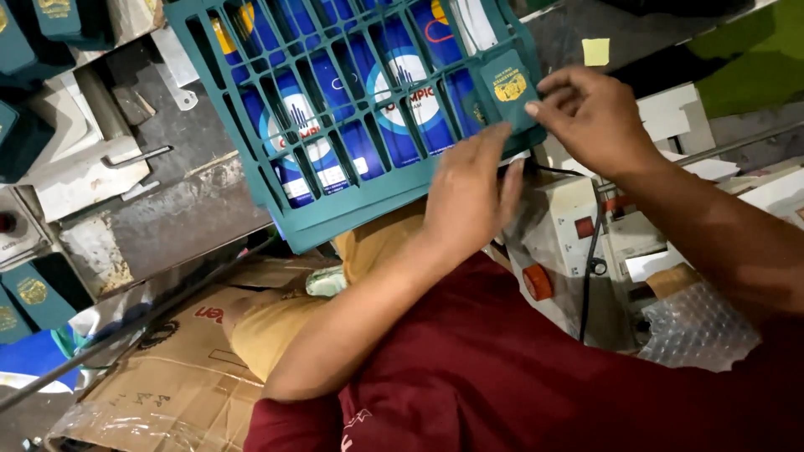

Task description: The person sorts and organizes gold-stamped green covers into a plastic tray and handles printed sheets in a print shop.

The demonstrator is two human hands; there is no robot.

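Observation:
A small teal booklet with a gold emblem is held between both my hands at the lower right corner of a teal plastic crate. My right hand pinches the booklet's right edge with the fingertips. From below, my left hand has its fingers against the booklet's bottom edge and the crate's rim. The crate is tilted and shows blue and white packages through its slats.
More teal booklets lie at the far left and top left. A white machine with red buttons sits under my hands. A cardboard box lies lower left, bubble wrap lower right, a grey metal surface at left.

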